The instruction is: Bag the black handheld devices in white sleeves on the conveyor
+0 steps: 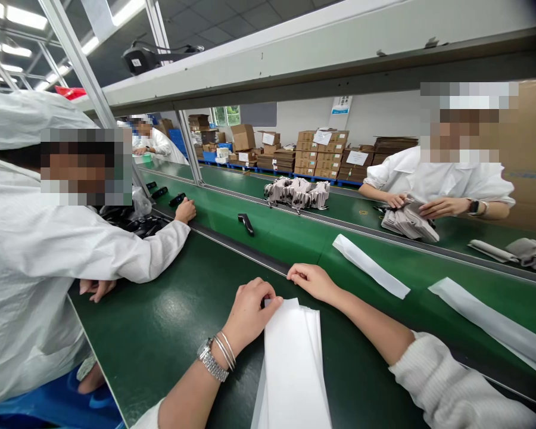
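A person's left hand [254, 307] leans over a stack of long white strips [295, 363] on a dark green bench [174, 339], its grip pinching the top corner between thumb and forefinger. The right hand [313, 282] curls beside a green belt [290, 235], its grip impossible to tell, while a co-worker [451, 179] opposite handles a gray bundle [408, 221].

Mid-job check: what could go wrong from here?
1. The piled white sheets overlap unevenly at the left hand, so two might come away together.
2. The right hand is at the edge of the green belt; if that runs, it could be nudged.
3. A loose white strip lies near the right forearm, which might brush it.
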A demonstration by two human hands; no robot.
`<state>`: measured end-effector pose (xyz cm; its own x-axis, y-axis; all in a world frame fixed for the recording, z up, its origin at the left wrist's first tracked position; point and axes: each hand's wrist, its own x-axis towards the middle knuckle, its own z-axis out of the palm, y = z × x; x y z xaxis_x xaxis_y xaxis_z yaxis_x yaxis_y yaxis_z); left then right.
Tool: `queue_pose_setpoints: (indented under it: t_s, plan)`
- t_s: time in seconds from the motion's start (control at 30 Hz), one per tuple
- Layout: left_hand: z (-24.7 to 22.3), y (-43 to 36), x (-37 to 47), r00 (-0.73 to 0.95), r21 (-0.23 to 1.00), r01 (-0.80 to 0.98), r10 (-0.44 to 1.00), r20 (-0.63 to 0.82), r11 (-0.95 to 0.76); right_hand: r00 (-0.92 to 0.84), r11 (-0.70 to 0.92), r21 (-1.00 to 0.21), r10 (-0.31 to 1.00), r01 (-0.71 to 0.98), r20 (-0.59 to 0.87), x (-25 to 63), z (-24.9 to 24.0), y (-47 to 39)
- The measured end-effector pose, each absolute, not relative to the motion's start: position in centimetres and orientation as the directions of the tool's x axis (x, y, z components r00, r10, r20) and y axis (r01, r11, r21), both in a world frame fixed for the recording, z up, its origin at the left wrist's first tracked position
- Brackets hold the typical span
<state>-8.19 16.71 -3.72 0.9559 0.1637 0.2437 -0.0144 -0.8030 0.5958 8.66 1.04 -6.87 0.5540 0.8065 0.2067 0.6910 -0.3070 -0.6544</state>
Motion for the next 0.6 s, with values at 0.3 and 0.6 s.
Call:
queue_pose_setpoints:
  t_s: [0.3,0.6]
  plan:
    - [-3.85,16.57,-8.09,0.964,0.597,-0.139,0.031,0.265,-0.790,0.549,-0.305,-0.644,0.808,0.702,0.215,8.58,-6.79,1.09]
    - [-3.73,16.49,-8.17,0.957,0.523,-0.192,-0.040,0.288,-0.831,0.553,-0.316,-0.642,0.807,0.699,0.205,8.58,-6.81,1.07]
